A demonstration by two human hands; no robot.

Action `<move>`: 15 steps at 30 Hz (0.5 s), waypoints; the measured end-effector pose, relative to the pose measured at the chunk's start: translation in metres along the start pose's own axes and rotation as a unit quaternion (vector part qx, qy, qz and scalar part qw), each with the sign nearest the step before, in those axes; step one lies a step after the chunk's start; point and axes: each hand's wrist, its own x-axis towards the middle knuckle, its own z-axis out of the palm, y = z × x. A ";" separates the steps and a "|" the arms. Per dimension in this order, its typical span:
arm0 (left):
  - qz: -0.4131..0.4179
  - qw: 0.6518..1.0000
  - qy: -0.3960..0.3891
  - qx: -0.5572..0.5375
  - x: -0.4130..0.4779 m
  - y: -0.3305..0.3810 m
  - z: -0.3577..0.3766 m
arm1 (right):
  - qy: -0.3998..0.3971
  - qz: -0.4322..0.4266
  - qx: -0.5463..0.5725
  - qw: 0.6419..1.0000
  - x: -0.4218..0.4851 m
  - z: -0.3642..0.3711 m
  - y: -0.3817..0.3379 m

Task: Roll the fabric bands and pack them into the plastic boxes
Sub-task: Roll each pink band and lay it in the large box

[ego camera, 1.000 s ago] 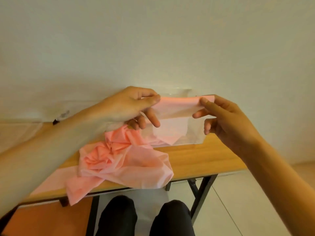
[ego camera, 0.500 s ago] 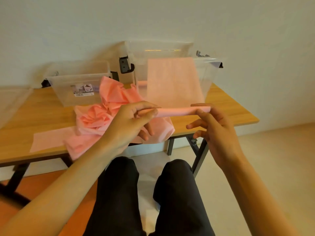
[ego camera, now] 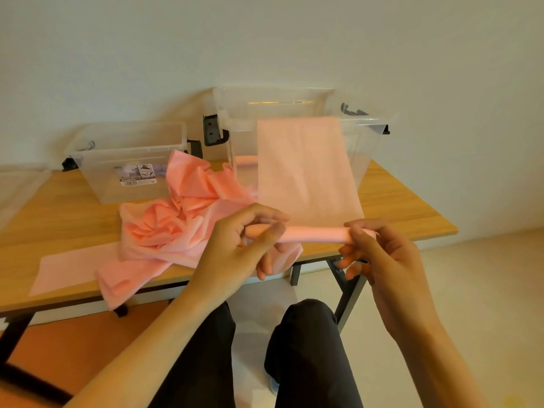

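A pink fabric band (ego camera: 306, 166) stretches up from a partly rolled tube (ego camera: 315, 234) held in front of the table edge. My left hand (ego camera: 241, 245) pinches the tube's left end and my right hand (ego camera: 379, 254) pinches its right end. A crumpled heap of pink bands (ego camera: 176, 222) lies on the wooden table (ego camera: 397, 207). A large clear plastic box (ego camera: 371, 142) stands behind the band, with a pink roll (ego camera: 245, 161) visible inside it. A smaller clear box (ego camera: 117, 160) with a label stands at the back left.
A flat pink band (ego camera: 70, 269) lies on the table's near left. A clear lid (ego camera: 17, 187) rests at the far left edge. The wall is just behind the boxes. My knees (ego camera: 306, 325) are below the table's front edge, beside its black legs (ego camera: 347, 293).
The view has tilted down from the wall to the table and my lap. The band's near end is wound into a tighter tube than a second ago, with both hands still on its ends.
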 end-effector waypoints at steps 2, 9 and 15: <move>0.008 1.000 -0.008 -0.024 -0.003 -0.002 0.000 | 0.004 -0.001 -0.001 1.000 0.001 0.001 -0.001; -0.017 0.999 0.023 -0.046 -0.007 -0.010 0.006 | -0.037 -0.008 -0.030 0.999 0.001 0.002 -0.001; -0.019 0.999 0.015 -0.041 -0.004 -0.010 0.004 | -0.035 -0.010 -0.040 0.999 0.003 0.002 -0.001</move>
